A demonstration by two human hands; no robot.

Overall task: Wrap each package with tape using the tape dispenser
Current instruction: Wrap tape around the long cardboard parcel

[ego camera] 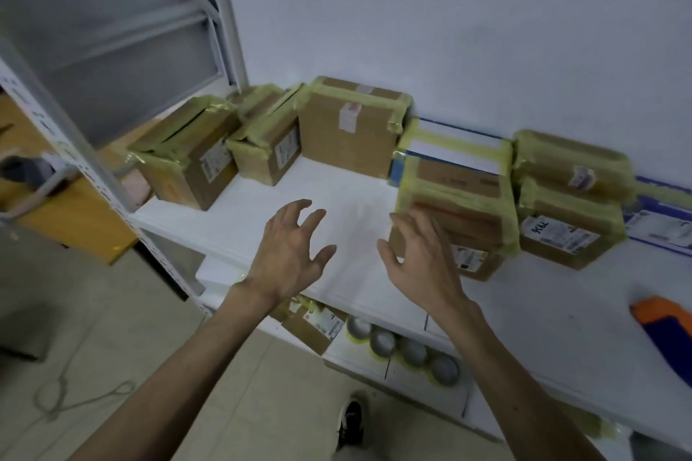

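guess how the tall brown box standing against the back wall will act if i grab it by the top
The tall box seems to stand on a narrow side, so pulling its top would likely tip it forward. Its flat, uncrushed cardboard faces suggest it will stay stiff. The glossy yellowish tape along its edges may feel slick to grip.

Lean forearms (209, 341), bare along all their visible length, lead to the left hand (288, 254) and the right hand (423, 258), both long-fingered, and one foot wears a black shoe (352, 423) with white marks.
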